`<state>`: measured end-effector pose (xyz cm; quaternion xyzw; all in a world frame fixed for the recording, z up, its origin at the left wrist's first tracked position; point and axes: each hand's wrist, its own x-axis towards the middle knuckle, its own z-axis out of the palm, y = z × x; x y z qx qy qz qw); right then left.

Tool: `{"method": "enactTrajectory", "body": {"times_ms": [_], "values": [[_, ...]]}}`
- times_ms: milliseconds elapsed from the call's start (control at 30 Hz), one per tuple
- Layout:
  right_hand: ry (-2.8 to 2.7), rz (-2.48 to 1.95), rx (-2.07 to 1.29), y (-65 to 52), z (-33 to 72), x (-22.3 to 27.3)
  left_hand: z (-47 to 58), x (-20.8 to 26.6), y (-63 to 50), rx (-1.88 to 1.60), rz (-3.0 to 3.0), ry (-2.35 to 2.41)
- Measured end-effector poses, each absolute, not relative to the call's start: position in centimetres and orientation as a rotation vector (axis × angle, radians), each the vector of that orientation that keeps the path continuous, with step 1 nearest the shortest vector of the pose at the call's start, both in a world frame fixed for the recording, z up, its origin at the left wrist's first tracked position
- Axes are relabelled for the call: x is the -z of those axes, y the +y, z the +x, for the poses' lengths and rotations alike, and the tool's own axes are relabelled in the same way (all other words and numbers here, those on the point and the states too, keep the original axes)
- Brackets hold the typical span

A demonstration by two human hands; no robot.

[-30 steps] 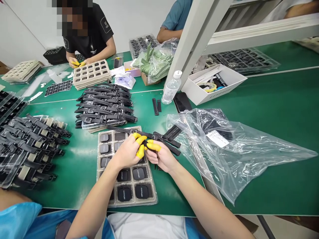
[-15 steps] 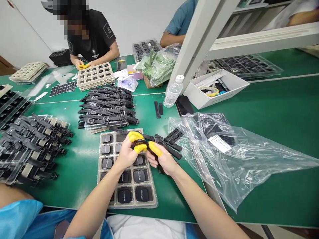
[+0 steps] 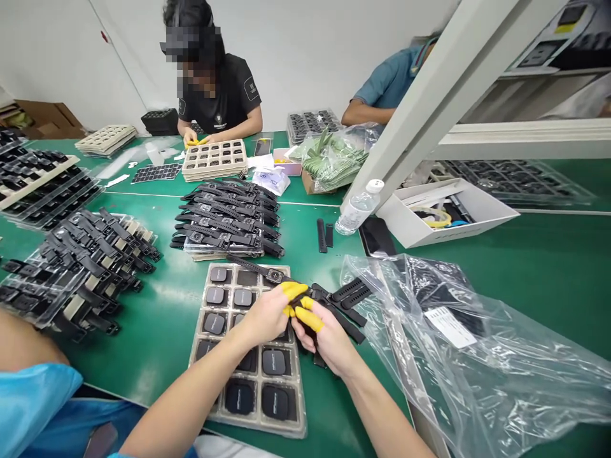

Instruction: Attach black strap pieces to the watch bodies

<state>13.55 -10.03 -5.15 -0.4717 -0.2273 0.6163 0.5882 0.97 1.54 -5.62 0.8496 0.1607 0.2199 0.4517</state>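
Yellow finger cots cover some fingertips of both hands, which meet above the tray's right edge. My left hand (image 3: pixel 268 316) is closed on a black smartwatch, mostly hidden behind the fingers. My right hand (image 3: pixel 331 340) pinches a black watch strap (image 3: pixel 319 360) against it, and a strap end hangs below. Under my left arm lies a beige tray (image 3: pixel 298 410) with square dark watch faces (image 3: pixel 273 362) in its compartments. One strapped watch (image 3: pixel 274 275) lies across the tray's far edge. Loose black straps (image 3: pixel 352 289) lie just right of my hands.
Stacked trays of strapped watches (image 3: pixel 224 219) stand beyond the tray, with another stack (image 3: pixel 90 254) to the left. A clear plastic bag (image 3: pixel 506 381) spreads to the right. Behind it are a bottle (image 3: pixel 358 208), a phone (image 3: pixel 377 236) and a white box (image 3: pixel 443 222). Two people sit opposite.
The camera view has shifted, so the scene sits lower and further right. My fingers have closed in around the smartwatch, whose rim showed before and is now mostly covered.
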Motion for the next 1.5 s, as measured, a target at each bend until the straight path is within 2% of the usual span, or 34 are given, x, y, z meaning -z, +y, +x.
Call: {"method": "enactTrajectory", "body": {"times_ms": [133,400,600,800,1033,1233,1500], "values": [[-0.472,-1.053,-1.546,-10.2,13.5,5.1,0.5,5.4,1.7,-0.550,2.255,0.275],[-0.336,-0.945,-1.486,-9.7,13.5,5.2,0.6,5.7,1.4,-0.616,2.293,0.348],[-0.314,-0.935,-1.456,-9.7,13.5,5.8,0.4,4.4,1.4,-0.521,2.248,0.301],[-0.374,-1.016,-1.515,-9.8,13.9,5.9,0.4,3.9,1.5,-0.428,2.536,0.341],[-0.430,-1.115,-1.515,-9.9,14.4,5.9,0.2,3.8,1.7,-0.448,2.489,0.293],[-0.310,-0.938,-1.563,-9.8,14.1,6.1,0.3,3.5,1.5,-0.404,2.537,0.308],[-0.344,-1.027,-1.540,-9.8,13.9,6.2,0.3,4.0,1.4,-0.323,2.637,0.366]]}}
